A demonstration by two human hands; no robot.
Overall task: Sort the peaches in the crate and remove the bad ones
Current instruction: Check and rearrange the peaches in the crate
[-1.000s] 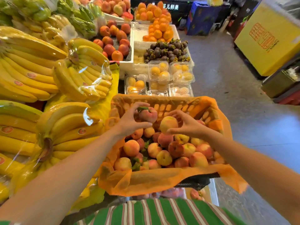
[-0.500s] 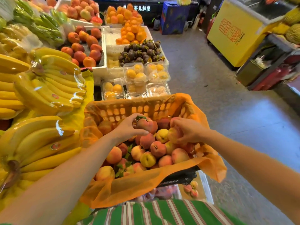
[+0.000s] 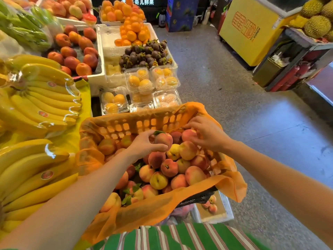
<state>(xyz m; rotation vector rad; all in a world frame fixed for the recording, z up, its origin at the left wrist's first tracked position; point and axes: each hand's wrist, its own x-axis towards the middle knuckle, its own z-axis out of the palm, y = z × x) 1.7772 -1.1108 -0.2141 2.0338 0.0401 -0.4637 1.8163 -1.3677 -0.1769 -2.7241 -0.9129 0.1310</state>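
Sorting is at the inspection step: both hands are inside the crate (image 3: 126,123), which is lined with orange mesh (image 3: 162,212) and stands beside the bagged bananas (image 3: 45,105).

The left hand (image 3: 142,147) grips a reddish peach (image 3: 164,139) with a leaf at its stem, thumb beneath and fingers curled over the top, by the middle of the crate's far wall. The right hand (image 3: 209,136) has its fingers curled over a pink peach (image 3: 189,135) at the far right corner. Whether that fruit is lifted or only gripped where it lies cannot be told.

The other peaches (image 3: 169,167) lie piled across the crate, with loose leaves among them toward the near left corner. No blemish is legible on either fruit in hand.

Judgement: the crate is full, so much of the sorting appears left to do. The next move calls for turning each held peach to show its hidden side, then returning sound fruit and setting any bad one outside the crate. A white box (image 3: 228,212) holding a few peaches sits below the near right corner and may take rejects. This is unconfirmed.
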